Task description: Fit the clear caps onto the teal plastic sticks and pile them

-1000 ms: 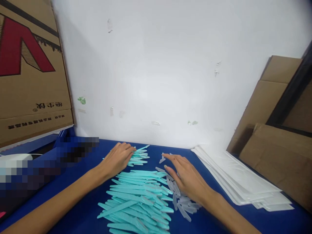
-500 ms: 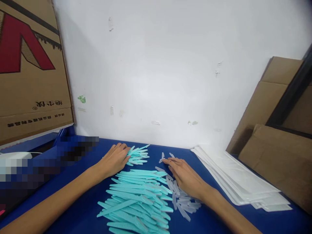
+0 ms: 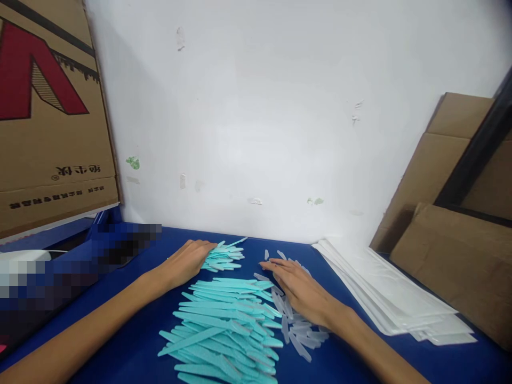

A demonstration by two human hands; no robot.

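My left hand [image 3: 190, 261] lies at the left end of a small pile of turquoise eyebrow razors [image 3: 226, 257]. Its fingers stretch out together onto the pile; the thumb is hidden, and no razor is seen lifted. My right hand [image 3: 294, 282] is spread low over scattered translucent blade caps [image 3: 302, 338], the index finger reaching out to the left. Whatever lies under its fingertips is covered. A much larger heap of turquoise razors [image 3: 228, 325] fills the table between my forearms, laid mostly sideways. One loose cap [image 3: 266, 255] rests just beyond my right fingertips.
Flat white bags or sheets [image 3: 392, 298] are stacked right of my right arm on the blue tabletop [image 3: 132, 330]. Folded cardboard [image 3: 456, 266] leans farther right. A printed carton [image 3: 60, 144] stands at the left, and a white wall [image 3: 256, 117] rises behind.
My left hand has turned, its fingers straighter over the small pile and the thumb now out of sight. My right fingertips have shifted slightly left and nearer, uncovering caps behind the hand.
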